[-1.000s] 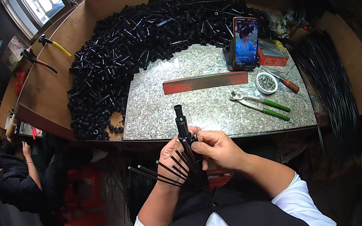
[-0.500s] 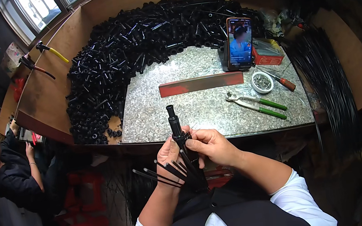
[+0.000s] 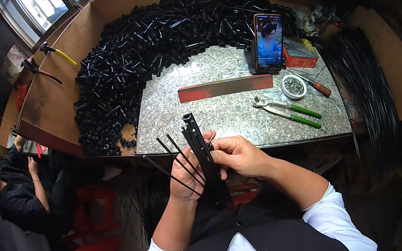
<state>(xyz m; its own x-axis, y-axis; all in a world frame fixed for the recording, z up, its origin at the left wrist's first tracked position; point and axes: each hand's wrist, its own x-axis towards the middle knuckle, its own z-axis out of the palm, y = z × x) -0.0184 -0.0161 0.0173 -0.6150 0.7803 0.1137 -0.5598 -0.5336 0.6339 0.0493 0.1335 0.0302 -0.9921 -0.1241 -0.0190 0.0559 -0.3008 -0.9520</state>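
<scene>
Over the near edge of the bench my left hand [image 3: 182,174] is closed around a black umbrella frame [image 3: 205,158], a tube with thin ribs bundled beside it. Several loose ribs [image 3: 176,152] fan out to the left past my left fingers. The tube's open end faces up and away from me. My right hand [image 3: 244,155] presses against the frame's right side, thumb and forefinger pinched together. A fine, pale wire [image 3: 215,137] shows at those fingertips. Where it meets the frame is hidden by fingers and ribs.
A pile of black tubular parts [image 3: 149,50] rings the granite-patterned top [image 3: 157,106]. On it lie a red-black bar [image 3: 226,88], green-handled pincers [image 3: 291,112], a white cup of small metal pieces [image 3: 294,86], a screwdriver [image 3: 320,89] and a propped phone [image 3: 267,44]. Black rods [image 3: 369,96] hang right; a co-worker [image 3: 20,192] sits left.
The tube has tilted, so its open end now shows more. The ribs have swung up alongside it, with a few still fanned left. Both hands keep their hold and have barely shifted.
</scene>
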